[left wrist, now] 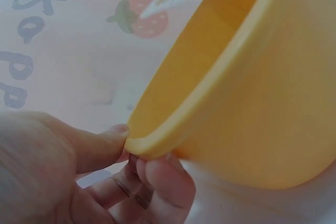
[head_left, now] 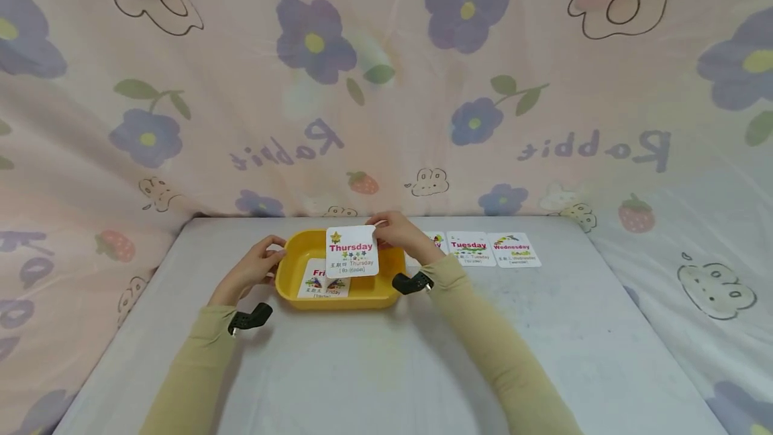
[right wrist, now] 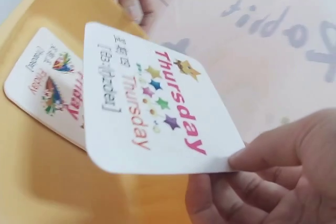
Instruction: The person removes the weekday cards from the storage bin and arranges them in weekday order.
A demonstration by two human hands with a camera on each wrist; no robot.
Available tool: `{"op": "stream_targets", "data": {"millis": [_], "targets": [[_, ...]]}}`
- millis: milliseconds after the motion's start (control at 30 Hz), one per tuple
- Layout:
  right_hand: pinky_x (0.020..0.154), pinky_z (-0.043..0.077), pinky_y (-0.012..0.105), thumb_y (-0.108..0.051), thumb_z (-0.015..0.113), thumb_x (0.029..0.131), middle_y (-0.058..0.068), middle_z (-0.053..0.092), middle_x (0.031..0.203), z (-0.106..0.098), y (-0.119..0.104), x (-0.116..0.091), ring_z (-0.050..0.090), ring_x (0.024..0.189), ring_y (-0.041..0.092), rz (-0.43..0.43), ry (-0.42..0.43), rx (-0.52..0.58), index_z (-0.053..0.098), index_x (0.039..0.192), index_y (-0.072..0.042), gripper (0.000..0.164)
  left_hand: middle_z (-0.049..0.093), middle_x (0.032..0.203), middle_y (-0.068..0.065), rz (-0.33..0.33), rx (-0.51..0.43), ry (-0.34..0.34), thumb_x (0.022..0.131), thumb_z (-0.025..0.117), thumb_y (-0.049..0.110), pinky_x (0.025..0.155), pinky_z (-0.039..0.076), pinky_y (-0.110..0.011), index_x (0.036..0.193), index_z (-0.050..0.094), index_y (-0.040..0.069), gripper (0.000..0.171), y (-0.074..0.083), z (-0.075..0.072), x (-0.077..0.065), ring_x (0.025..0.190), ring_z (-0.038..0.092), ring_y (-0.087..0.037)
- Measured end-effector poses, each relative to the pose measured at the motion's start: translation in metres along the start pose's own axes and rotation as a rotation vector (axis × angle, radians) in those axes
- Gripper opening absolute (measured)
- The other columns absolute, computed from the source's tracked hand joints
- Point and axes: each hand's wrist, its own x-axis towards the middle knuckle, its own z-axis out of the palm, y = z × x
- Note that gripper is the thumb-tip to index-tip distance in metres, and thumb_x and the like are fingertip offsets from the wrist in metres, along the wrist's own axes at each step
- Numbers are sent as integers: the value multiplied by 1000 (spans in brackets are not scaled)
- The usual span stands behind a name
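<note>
A yellow tray [head_left: 377, 297] stands on the table with a Friday card [head_left: 319, 284] lying in it. At the tray's left end my left hand [head_left: 252, 270] pinches the rim, thumb on top and fingers beneath, as the left wrist view shows. My right hand [head_left: 400, 232] holds the Thursday card [head_left: 351, 252] by one corner between thumb and fingers. That card is over the tray, face up, and overlaps part of the Friday card. In the right wrist view, the Thursday card [right wrist: 152, 108] is tilted above the tray floor.
Right of the tray, a Tuesday card [head_left: 470, 249] and a Wednesday card [head_left: 514, 250] lie side by side along the back of the white table [head_left: 338, 374]. Another card [head_left: 436, 242] beside them is partly hidden by my right arm. A patterned curtain [head_left: 386, 99] hangs behind.
</note>
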Motion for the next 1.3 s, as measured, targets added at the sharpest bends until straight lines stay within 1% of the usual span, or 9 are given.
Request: {"op": "stream_targets", "data": {"millis": [133,200,400,500,600,733,1033,1200,1300], "targets": [[80,53,41,4,52,89,15,66,100,-17,-1,-10,62,81,23,-23,9,50,58,122,0,34,58,98,-17,4,6,6,103,44,22,63,53,-31,134,36,7,35,-1,0,0,74,55,-24],[78,53,36,3,51,90,15,65,104,-25,-1,-17,62,85,22,-39,12,52,57,124,0,35,57,97,-16,0,9,11,103,44,22,64,53,-31,134,36,7,35,-1,0,-1,75,55,-24],[87,50,41,1,48,93,18,61,113,-51,10,-36,61,96,24,-45,22,85,52,128,1,35,57,100,-18,6,7,8,104,43,21,64,53,-31,134,36,7,34,-3,-2,-1,75,54,-24],[86,50,42,1,47,94,20,60,114,-62,18,-44,61,95,25,-35,38,92,51,129,2,36,57,99,-18,20,4,0,103,44,21,63,53,-31,133,36,6,34,-3,-2,-1,74,54,-23],[83,51,38,0,47,95,21,60,114,-71,25,-52,61,92,24,-28,57,88,49,130,3,36,57,98,-18,41,-1,-13,103,44,21,62,52,-31,133,36,4,35,-4,-3,-2,74,55,-22],[80,51,35,1,47,95,22,59,114,-81,36,-63,61,90,24,-29,73,92,47,131,4,36,58,98,-19,68,-8,-31,104,43,20,62,52,-31,132,35,1,35,-4,-3,-3,74,55,-22],[74,50,32,4,49,92,19,61,111,-98,60,-85,61,91,21,9,140,114,45,133,2,41,58,97,-17,57,-27,-25,103,43,20,63,52,-30,131,37,4,32,-2,-1,-1,74,55,-22],[76,49,32,3,50,92,19,60,113,-105,74,-97,60,92,22,31,170,98,45,133,0,42,57,98,-19,45,-30,-20,103,44,20,62,52,-30,131,37,5,32,-3,-1,-1,73,54,-23],[77,50,33,1,53,92,16,60,109,-105,83,-102,59,91,20,58,191,83,46,133,0,42,57,98,-21,52,-23,-23,103,43,19,61,52,-30,131,36,4,33,-4,-2,-3,73,54,-23]]}}
